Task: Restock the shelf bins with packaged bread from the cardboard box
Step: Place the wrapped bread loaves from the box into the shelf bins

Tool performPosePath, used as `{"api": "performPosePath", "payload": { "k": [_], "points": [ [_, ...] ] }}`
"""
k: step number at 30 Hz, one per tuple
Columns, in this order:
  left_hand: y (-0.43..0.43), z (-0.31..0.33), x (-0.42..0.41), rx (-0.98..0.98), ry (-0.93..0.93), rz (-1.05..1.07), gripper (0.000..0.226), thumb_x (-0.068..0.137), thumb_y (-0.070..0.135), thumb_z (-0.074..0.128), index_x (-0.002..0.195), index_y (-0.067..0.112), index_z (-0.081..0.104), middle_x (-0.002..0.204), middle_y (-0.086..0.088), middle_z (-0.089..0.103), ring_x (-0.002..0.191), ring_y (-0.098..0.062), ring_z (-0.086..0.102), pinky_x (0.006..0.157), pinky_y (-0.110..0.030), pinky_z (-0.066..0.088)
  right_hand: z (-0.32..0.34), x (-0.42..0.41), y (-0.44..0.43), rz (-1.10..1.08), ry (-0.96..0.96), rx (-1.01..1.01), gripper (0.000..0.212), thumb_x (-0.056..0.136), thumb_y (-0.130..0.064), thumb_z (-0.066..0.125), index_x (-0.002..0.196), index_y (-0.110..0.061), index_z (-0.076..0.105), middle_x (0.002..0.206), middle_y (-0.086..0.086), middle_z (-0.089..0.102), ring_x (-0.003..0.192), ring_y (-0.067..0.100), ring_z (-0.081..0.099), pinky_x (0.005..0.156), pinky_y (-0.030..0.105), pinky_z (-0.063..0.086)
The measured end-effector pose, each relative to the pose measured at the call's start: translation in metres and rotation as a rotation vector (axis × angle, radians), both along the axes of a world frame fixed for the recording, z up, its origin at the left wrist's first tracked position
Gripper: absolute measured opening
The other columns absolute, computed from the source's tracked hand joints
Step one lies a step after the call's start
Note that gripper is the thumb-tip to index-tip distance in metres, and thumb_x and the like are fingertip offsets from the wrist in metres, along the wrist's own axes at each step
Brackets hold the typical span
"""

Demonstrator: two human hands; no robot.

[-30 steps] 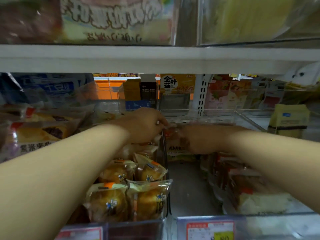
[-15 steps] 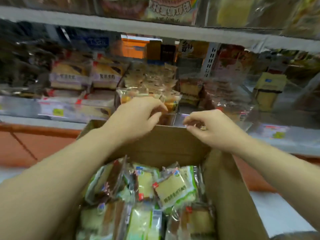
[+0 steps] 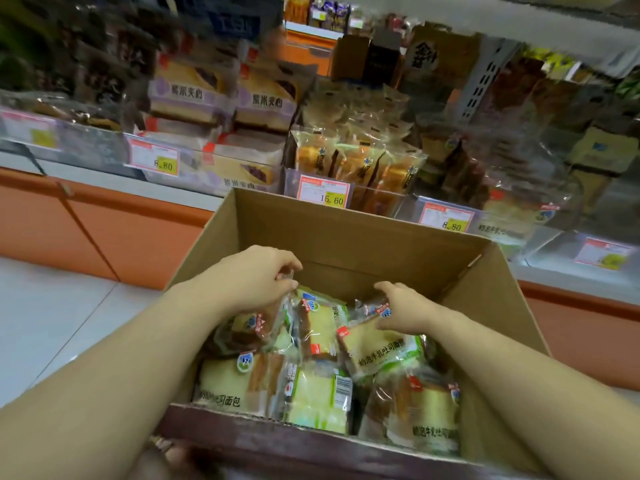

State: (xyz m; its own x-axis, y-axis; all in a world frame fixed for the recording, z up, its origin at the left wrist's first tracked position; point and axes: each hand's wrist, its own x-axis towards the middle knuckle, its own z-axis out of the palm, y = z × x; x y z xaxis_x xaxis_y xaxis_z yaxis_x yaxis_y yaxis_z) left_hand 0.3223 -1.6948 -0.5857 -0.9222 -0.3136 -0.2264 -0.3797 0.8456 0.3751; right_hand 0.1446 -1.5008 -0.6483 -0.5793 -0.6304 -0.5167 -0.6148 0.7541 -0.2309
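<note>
A big brown cardboard box (image 3: 363, 237) sits open in front of the shelf, and it is full of bread packs in shiny clear bags; most packs show pale yellow bread slices with green on the wrapper; one pack (image 3: 230, 382) lies flat at the near left corner, another pack (image 3: 318, 396) lies next to it with a barcode showing, and a third pack (image 3: 419, 410) lies at the near right; behind the box are the clear shelf bins (image 3: 349, 194) with price tags on their fronts; the middle bin holds golden brown buns in bags (image 3: 356, 161), standing up in a row; the bin to the left holds sandwich bread packs with purple labels (image 3: 263, 105), stacked up; the bin on the right (image 3: 485, 220) holds some more bread, but that part is blurry; the left hand (image 3: 256, 278) is inside the box, and its fingers pinch the top edge of a darker bread pack (image 3: 246, 327) at the back left; the right hand (image 3: 405, 308) is inside the box too, fingers curled loosely, resting on the top of a tilted pack (image 3: 381, 348); I cannot tell if it has really grabbed it
</note>
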Motion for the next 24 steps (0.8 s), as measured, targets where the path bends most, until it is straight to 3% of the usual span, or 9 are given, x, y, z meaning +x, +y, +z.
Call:
{"api": "performPosePath", "payload": {
  "k": [5,7,10,13,16,20,22,24],
  "points": [
    [-0.006,-0.002,-0.004,-0.005,-0.022,-0.02,0.037,0.095,0.036,0.052,0.132,0.031,0.051,0.132,0.009,0.055,0.119,-0.012,0.051,0.1,-0.036,0.045,-0.017,-0.007,0.0,-0.196,-0.133,-0.061,0.104,0.072,-0.03,0.082,0.151,-0.014,0.015,0.149,0.009,0.036,0.132,0.025,0.042,0.102,0.028,0.038],
    [-0.003,0.0,-0.005,-0.011,-0.01,-0.024,0.038,0.096,0.036,0.051,0.133,0.031,0.049,0.132,0.009,0.054,0.118,-0.011,0.051,0.098,-0.034,0.046,-0.011,-0.006,-0.001,-0.165,-0.133,-0.078,0.091,0.072,-0.027,0.082,0.146,-0.014,0.029,0.142,0.007,0.045,0.125,0.021,0.048,0.097,0.026,0.04],
    [0.001,0.001,-0.006,0.042,0.029,-0.046,0.039,0.095,0.036,0.053,0.134,0.03,0.049,0.131,0.008,0.055,0.112,-0.007,0.052,0.094,-0.025,0.044,0.01,0.002,-0.002,0.057,-0.012,-0.092,0.053,0.072,-0.031,0.082,0.117,-0.019,0.058,0.106,-0.005,0.057,0.097,0.009,0.054,0.075,0.017,0.04],
    [0.007,0.005,-0.006,0.161,0.061,-0.08,0.048,0.09,0.041,0.061,0.135,0.031,0.047,0.128,0.012,0.054,0.106,-0.004,0.052,0.088,-0.017,0.04,0.039,0.015,0.002,0.136,0.093,-0.286,0.037,0.073,-0.03,0.081,0.103,-0.022,0.061,0.079,-0.017,0.052,0.067,-0.002,0.048,0.057,0.009,0.037],
    [0.017,0.009,-0.008,0.298,0.086,-0.121,0.062,0.081,0.045,0.07,0.136,0.033,0.044,0.123,0.018,0.052,0.101,0.002,0.052,0.085,-0.013,0.04,0.067,0.025,0.014,0.033,-0.035,-0.602,0.029,0.074,-0.023,0.08,0.094,-0.025,0.059,0.085,-0.011,0.061,0.069,0.002,0.056,0.063,0.013,0.044],
    [0.029,0.016,-0.014,0.417,0.283,-0.073,0.038,0.08,0.032,0.073,0.115,0.034,0.057,0.107,0.015,0.063,0.089,-0.001,0.061,0.081,-0.024,0.052,0.078,0.03,0.03,-0.141,-0.281,-0.827,0.034,0.073,-0.017,0.079,0.101,-0.02,0.059,0.098,0.002,0.068,0.087,0.016,0.066,0.079,0.031,0.057],
    [0.03,0.02,-0.016,0.388,0.361,-0.018,0.034,0.079,0.03,0.075,0.108,0.036,0.058,0.098,0.014,0.065,0.082,0.001,0.062,0.072,-0.018,0.05,0.077,0.027,0.036,-0.166,-0.351,-0.743,0.053,0.072,-0.022,0.079,0.118,-0.019,0.052,0.115,0.002,0.064,0.097,0.014,0.065,0.088,0.033,0.055],
    [0.028,0.022,-0.016,0.319,0.419,0.05,0.037,0.079,0.029,0.075,0.109,0.036,0.056,0.095,0.016,0.063,0.075,0.004,0.059,0.062,-0.01,0.041,0.073,0.02,0.041,-0.051,-0.21,-0.35,0.079,0.073,-0.031,0.08,0.138,-0.017,0.038,0.13,-0.004,0.05,0.108,0.015,0.061,0.096,0.028,0.048]
  ]
}}
